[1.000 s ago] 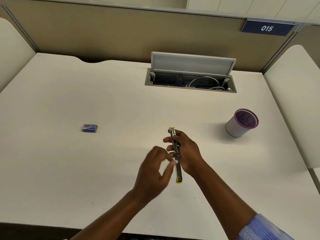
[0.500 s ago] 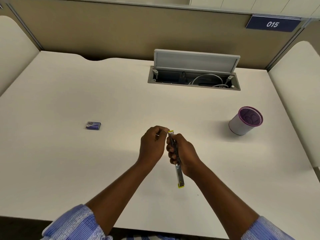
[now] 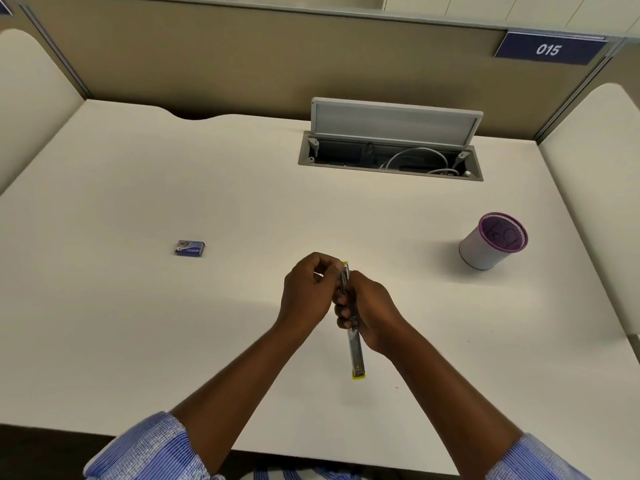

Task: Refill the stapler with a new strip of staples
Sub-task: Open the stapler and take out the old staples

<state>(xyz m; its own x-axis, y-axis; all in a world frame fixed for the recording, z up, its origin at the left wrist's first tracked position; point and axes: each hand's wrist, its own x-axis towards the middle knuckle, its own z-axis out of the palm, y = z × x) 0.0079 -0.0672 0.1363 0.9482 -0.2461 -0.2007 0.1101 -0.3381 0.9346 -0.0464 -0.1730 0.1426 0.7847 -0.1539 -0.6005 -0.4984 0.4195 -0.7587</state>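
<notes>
My right hand gripped the stapler while my left hand pinched at its far end, contents unclear, seemingly loading; next needs careful alignment

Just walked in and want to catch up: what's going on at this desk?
A person is refilling a stapler. The right hand grips its middle above the white desk, while the left hand pinches at its far end; any staple strip is too small to tell. A small blue staple box lies to the left, a purple-rimmed cup to the right.
</notes>
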